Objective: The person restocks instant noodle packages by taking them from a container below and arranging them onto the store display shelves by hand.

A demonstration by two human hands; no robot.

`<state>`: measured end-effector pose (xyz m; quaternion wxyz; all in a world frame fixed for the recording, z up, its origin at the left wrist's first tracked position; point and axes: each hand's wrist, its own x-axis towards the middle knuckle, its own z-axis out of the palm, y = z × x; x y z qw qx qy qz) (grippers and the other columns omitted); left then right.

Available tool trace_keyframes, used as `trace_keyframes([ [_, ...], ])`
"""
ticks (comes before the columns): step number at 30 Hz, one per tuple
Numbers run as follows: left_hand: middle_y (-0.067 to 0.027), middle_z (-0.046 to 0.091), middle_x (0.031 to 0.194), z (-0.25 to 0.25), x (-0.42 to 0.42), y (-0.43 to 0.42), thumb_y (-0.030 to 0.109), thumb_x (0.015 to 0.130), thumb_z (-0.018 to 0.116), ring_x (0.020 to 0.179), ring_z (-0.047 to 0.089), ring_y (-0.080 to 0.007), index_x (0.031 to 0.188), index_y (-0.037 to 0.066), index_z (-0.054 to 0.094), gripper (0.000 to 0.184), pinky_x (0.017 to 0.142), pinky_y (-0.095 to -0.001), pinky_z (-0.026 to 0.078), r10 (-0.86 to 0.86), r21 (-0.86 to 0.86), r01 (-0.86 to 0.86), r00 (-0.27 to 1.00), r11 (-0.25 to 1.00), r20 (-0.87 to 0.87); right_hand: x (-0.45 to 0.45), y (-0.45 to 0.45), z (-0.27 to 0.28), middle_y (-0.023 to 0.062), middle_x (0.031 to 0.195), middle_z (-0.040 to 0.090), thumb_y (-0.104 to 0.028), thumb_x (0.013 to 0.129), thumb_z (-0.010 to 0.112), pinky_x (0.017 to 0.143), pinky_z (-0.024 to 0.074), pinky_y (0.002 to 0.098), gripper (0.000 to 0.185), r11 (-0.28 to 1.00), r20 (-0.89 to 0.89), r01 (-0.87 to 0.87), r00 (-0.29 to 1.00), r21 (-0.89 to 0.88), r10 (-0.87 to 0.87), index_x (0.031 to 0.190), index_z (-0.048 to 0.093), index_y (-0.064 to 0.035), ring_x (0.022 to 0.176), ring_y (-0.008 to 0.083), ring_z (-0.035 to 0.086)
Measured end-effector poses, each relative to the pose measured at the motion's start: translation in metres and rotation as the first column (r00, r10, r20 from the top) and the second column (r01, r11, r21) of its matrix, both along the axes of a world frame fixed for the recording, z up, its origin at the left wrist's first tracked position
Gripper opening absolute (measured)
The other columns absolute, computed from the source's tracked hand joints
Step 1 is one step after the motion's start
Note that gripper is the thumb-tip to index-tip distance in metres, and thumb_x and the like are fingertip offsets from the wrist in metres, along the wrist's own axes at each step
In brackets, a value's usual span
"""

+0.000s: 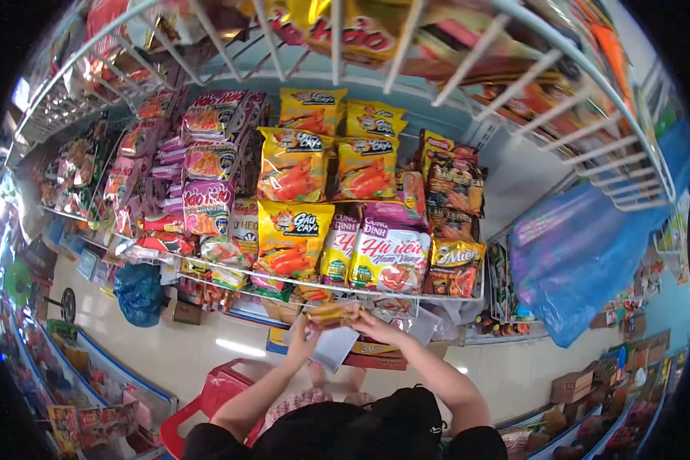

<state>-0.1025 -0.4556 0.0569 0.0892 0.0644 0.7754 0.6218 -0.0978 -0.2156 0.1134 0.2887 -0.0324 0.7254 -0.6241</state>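
Yellow noodle packets (295, 239) stand on the wire shelf (360, 292), with pink packets (208, 207) on its left side. Just below its front edge, the left hand (304, 339) pinches one end of a shiny gold-brown packet (331, 314) between thumb and fingers; the right hand (369, 323) holds the other end, its exact finger closure too small to tell. A red chair (224, 383) stands below the shelf's left half, and a blue plastic sheet (583, 261) hangs to its right.

Yellow-brown packet (331, 315), sideways, between left hand (304, 337) and right hand (371, 325)
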Motion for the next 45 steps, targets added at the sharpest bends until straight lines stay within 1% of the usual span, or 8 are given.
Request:
trace_keyframes([
  [8,-0.0163,0.057,0.095,0.199,0.041,0.045,0.005,0.08,0.057,0.09,0.054,-0.0328,0.103,-0.001,0.053,0.024,0.071,-0.0367,0.043,-0.119,-0.09,0.098,0.956,0.991,-0.268,0.07,0.029,0.187,0.0149,0.088,0.059,-0.023,0.086,0.055,0.066,0.0446,0.0383,0.023,0.797,-0.55,0.439,0.819,0.415,-0.165,0.098,0.054,-0.0039,0.079,0.029,0.059],
  [13,-0.0175,0.054,0.104,0.255,-0.017,0.076,-0.001,0.078,0.058,0.1,0.049,-0.0338,0.111,-0.002,0.05,0.035,0.086,-0.0379,0.039,-0.042,-0.074,-0.023,0.642,0.997,-0.765,0.035,0.049,0.247,0.0081,0.088,0.059,-0.009,0.081,0.063,0.07,0.0451,0.0275,0.023,0.761,-0.797,0.643,0.505,0.09,-0.333,0.1,0.057,0.0008,0.084,0.0122,0.056],
  [15,-0.0193,0.053,0.11,0.282,-0.046,0.098,0.0,0.078,0.058,0.102,0.05,-0.0328,0.119,-0.002,0.046,0.042,0.089,-0.0367,0.04,0.048,0.072,0.016,0.603,0.997,-0.796,0.015,0.041,0.281,0.0039,0.082,0.057,-0.008,0.081,0.063,0.067,0.0435,0.0228,0.014,0.682,-0.896,0.728,0.255,-0.069,-0.363,0.089,0.057,0.0019,0.075,0.0087,0.054],
  [18,-0.0202,0.054,0.111,0.299,-0.088,0.125,0.003,0.081,0.057,0.095,0.056,-0.03,0.12,-0.003,0.046,0.041,0.083,-0.0324,0.044,0.102,0.164,0.039,0.637,0.986,-0.764,-0.029,0.058,0.271,0.0032,0.082,0.057,-0.01,0.084,0.061,0.065,0.0426,0.0208,0.016,0.677,-0.787,0.69,0.259,-0.255,-0.56,0.091,0.055,0.003,0.074,0.0059,0.053],
  [22,-0.0207,0.057,0.108,0.303,-0.122,0.143,0.006,0.084,0.054,0.093,0.058,-0.0278,0.12,-0.005,0.047,0.039,0.079,-0.0318,0.045,0.07,0.107,0.004,0.732,0.994,-0.677,-0.081,0.075,0.252,0.0055,0.082,0.057,-0.013,0.085,0.06,0.06,0.0424,0.0241,0.018,0.569,-0.928,0.803,0.057,-0.177,-0.368,0.087,0.054,0.0037,0.067,0.0096,0.054],
  [24,-0.0214,0.056,0.11,0.296,-0.133,0.148,0.007,0.084,0.054,0.096,0.057,-0.0316,0.121,-0.005,0.047,0.04,0.082,-0.0328,0.044,0.066,0.054,-0.038,0.651,0.998,-0.756,-0.091,0.079,0.246,0.0142,0.082,0.055,-0.021,0.085,0.057,0.069,0.0413,0.0381,0.025,0.579,-0.901,0.804,0.142,-0.136,-0.409,0.096,0.056,0.0015,0.077,0.0313,0.054],
  [28,-0.0222,0.055,0.112,0.291,-0.141,0.154,0.011,0.084,0.054,0.104,0.053,-0.0357,0.121,-0.001,0.049,0.039,0.086,-0.0365,0.043,0.052,0.007,-0.063,0.744,0.998,-0.666,-0.117,0.094,0.207,0.0049,0.07,0.06,-0.017,0.087,0.058,0.06,0.0427,0.0257,0.019,0.575,-0.92,0.813,0.151,-0.093,-0.361,0.094,0.057,0.0001,0.064,0.0108,0.055],
  [45,-0.0191,0.059,0.103,0.26,-0.158,0.161,0.018,0.088,0.051,0.089,0.06,-0.0341,0.117,0.002,0.052,0.034,0.07,-0.0376,0.051,0.028,-0.176,-0.371,0.485,0.912,-0.874,-0.105,0.077,0.208,0.0204,0.1,0.058,-0.025,0.086,0.056,0.08,0.0422,0.0399,0.033,0.57,-0.889,0.822,0.277,0.022,-0.366,0.109,0.055,-0.0024,0.093,0.0368,0.055],
])
